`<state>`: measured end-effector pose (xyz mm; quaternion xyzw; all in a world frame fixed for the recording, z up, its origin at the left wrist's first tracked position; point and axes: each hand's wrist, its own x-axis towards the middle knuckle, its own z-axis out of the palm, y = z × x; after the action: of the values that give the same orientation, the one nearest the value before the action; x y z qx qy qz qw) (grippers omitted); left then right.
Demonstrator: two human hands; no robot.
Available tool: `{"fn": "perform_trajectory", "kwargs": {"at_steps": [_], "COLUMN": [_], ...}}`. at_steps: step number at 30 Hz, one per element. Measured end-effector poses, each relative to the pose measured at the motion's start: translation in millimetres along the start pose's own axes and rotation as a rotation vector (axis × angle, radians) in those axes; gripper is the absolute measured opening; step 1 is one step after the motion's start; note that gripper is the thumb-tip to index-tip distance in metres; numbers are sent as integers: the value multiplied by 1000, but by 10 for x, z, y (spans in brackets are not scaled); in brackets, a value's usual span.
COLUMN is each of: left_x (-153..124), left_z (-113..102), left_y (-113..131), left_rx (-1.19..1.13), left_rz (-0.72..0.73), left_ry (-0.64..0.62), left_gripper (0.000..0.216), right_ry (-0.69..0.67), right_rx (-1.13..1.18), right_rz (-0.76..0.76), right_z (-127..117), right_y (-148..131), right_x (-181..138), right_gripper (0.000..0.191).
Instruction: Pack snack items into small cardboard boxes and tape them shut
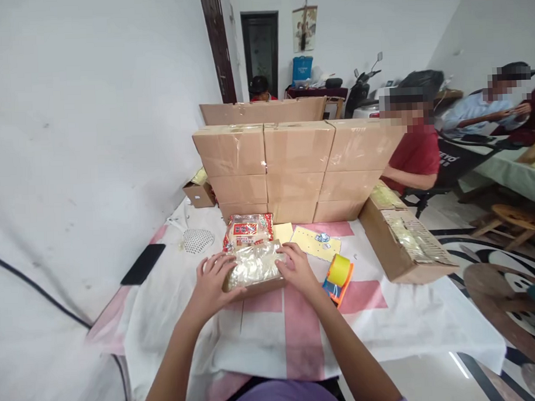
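A small cardboard box (264, 288) sits on the cloth in front of me, its top covered by shiny clear plastic packs. At its left end, my left hand (215, 279) grips the side, thumb along the front and fingers over the top edge. My right hand (298, 268) is on the right end, thumb and fingers curled on the plastic at the corner. Just behind the box lies a red and clear printed food bag (248, 227). To the right of my right hand is an orange tape dispenser (339, 278) with a yellow roll.
Stacked sealed cartons (298, 149) form a wall at the back of the table. An open long carton (405, 242) with plastic packs stands at right. A black phone (143, 264) lies at left; yellow cardboard (313, 241) lies behind the dispenser. Co-workers sit beyond, one in a red shirt (417, 160).
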<state>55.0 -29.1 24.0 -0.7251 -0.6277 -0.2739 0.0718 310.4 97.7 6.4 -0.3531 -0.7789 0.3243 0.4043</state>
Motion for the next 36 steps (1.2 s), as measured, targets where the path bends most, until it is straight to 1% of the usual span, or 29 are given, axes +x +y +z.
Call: {"fn": "perform_trajectory", "kwargs": {"at_steps": [1, 2, 4, 6, 7, 9, 11, 14, 15, 16, 18, 20, 22, 23, 24, 27, 29, 31, 32, 33, 34, 35, 36], "left_x": [-18, -32, -63, -112, -145, -216, -284, -353, -366, -376, -383, -374, -348, -330, -312, -274, -264, -235, -195, -127, -24, 114, 287], "left_z": [-26, -52, -103, -143, -156, -169, -164, -141, -134, -128, -118, -108, -95, -88, -82, -89, -129, -194, -228, -258, -276, -278, -257], "left_y": [49, 82, 101, 70, 41, -34, -113, -206, -227, -241, -255, -248, -219, -196, -170, -106, -117, -214, -299, -406, -531, -668, -807], "left_rx": [58, 103, 157, 125, 82, -18, -102, -187, -207, -227, -279, -342, -397, -416, -430, -454, -502, -606, -656, -684, -685, -660, -625], "left_rz": [42, 86, 185, 299, 347, 413, 439, 434, 429, 422, 389, 325, 241, 207, 176, 115, 112, 98, 62, -5, -106, -233, -376], "left_ry": [43, 96, 203, 261, 264, 230, 185, 160, 159, 155, 149, 150, 158, 161, 160, 135, 72, 6, 2, 25, 69, 121, 146], "left_gripper": [44, 36, 17, 20, 22, 23, 21, 20, 21, 21, 21, 20, 17, 15, 13, 9, 11, 16, 20, 24, 28, 31, 30], "right_ry": [32, 54, 50, -6, -55, -144, -205, -341, -391, -426, -408, -326, -247, -219, -189, -58, 8, 10, 5, 7, 14, 21, 23], "right_rx": [31, 60, 99, 116, 130, 123, -16, -403, -499, -551, -518, -351, -155, -62, 26, 206, 202, 159, 162, 192, 246, 316, 389], "right_rz": [-3, -8, -29, -65, -86, -112, -104, -78, -76, -78, -80, -44, 42, 87, 120, 146, 142, 149, 162, 181, 204, 226, 242], "right_z": [8, -2, -67, -166, -213, -271, -249, -76, -3, 66, 167, 200, 170, 139, 103, 7, -15, 5, 26, 52, 79, 105, 130], "right_y": [-10, -31, -105, -214, -278, -417, -552, -674, -677, -661, -575, -445, -310, -250, -197, -76, -10, 54, 85, 114, 141, 163, 182], "right_x": [-47, -83, -114, -87, -53, 43, 163, 342, 394, 441, 525, 605, 692, 739, 790, 932, 982, 962, 923, 866, 796, 716, 632], "right_gripper": [17, 17, 19, 24, 27, 32, 37, 67, 71, 70, 59, 42, 22, 16, 18, 39, 45, 44, 44, 46, 50, 55, 61]}}
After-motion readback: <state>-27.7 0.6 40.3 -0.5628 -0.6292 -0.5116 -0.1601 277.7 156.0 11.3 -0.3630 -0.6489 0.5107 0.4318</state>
